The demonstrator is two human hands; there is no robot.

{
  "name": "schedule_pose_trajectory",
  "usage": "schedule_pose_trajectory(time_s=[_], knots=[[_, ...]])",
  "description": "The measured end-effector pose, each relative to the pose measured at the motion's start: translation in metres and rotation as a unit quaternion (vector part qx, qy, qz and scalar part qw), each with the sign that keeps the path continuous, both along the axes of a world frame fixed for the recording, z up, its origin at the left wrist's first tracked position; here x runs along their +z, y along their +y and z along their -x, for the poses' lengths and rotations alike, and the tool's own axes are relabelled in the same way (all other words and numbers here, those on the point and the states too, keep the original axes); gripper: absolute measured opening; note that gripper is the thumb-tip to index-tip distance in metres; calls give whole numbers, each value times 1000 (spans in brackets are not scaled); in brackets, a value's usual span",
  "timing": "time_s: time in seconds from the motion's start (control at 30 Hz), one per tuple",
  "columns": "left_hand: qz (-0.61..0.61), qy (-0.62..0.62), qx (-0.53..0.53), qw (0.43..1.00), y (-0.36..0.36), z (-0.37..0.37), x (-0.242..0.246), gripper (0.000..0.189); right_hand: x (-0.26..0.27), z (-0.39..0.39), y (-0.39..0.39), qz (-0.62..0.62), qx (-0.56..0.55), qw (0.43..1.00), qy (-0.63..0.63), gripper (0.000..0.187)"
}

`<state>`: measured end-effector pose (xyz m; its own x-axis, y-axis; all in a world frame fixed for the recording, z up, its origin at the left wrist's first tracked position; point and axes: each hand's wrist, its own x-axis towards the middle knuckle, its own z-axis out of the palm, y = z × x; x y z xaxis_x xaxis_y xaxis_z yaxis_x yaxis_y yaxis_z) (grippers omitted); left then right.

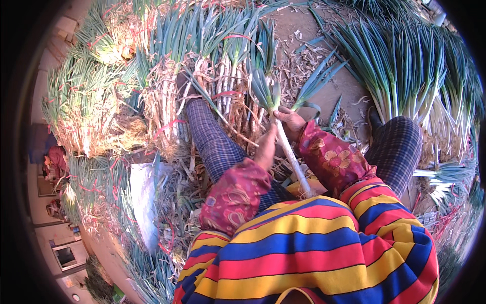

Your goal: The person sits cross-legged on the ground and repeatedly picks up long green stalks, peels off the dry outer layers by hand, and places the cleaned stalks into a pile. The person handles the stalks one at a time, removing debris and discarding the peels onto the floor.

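Observation:
A single Welsh onion (290, 152) slants in front of me. Its green leaves point away, and its white shank runs back to the root end near my lap. My right hand (291, 122) grips it at the neck, where white turns to green, thumb across the stalk. Along the shank's left side is my left hand (267, 146), blurred, its fingertips up against the stalk just below the right hand. Whether those fingers pinch anything is unclear. Green onion leaves (317, 81) spread just beyond my right hand. A thin dry-looking stalk (224, 117) crosses over my left leg.
Bundles of onions tied with red bands (228, 72) stand at left and ahead. Loose onions (402, 72) with long green leaves lean at right. Peeled scraps (296, 64) litter the ground (353, 87). A white sheet (144, 201) lies left. My plaid-trousered legs (214, 133) flank the work.

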<state>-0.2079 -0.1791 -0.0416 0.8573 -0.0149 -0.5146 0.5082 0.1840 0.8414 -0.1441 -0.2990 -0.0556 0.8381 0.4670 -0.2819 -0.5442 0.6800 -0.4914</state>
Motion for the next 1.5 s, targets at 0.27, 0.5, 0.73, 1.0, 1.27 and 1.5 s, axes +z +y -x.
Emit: schedule_pose_trajectory(time_s=[0.27, 0.5, 0.73, 1.0, 1.27, 1.5], knots=[[-53, -152, -41, 986, -20, 40, 57, 25, 46, -11, -9, 432, -21, 883, -185, 28], [-279, -249, -40, 927, -20, 38, 74, 26, 47, 0, -3, 377, -113, 882, -261, 30], [-482, -304, -42, 821, -33, 42, 66, 29, 89, 19, -4, 596, -217, 679, -370, 33], [-521, -284, -101, 799, -45, 43, 76, 25, 88, 7, -9, 723, -172, 551, -378, 15], [69, -111, -93, 987, 15, 10, 70, 31, 92, 64, -20, 387, -45, 854, -344, 14], [190, -17, 42, 981, 43, -53, 68, 43, 120, 99, -15, 208, 228, 909, -282, 13]])
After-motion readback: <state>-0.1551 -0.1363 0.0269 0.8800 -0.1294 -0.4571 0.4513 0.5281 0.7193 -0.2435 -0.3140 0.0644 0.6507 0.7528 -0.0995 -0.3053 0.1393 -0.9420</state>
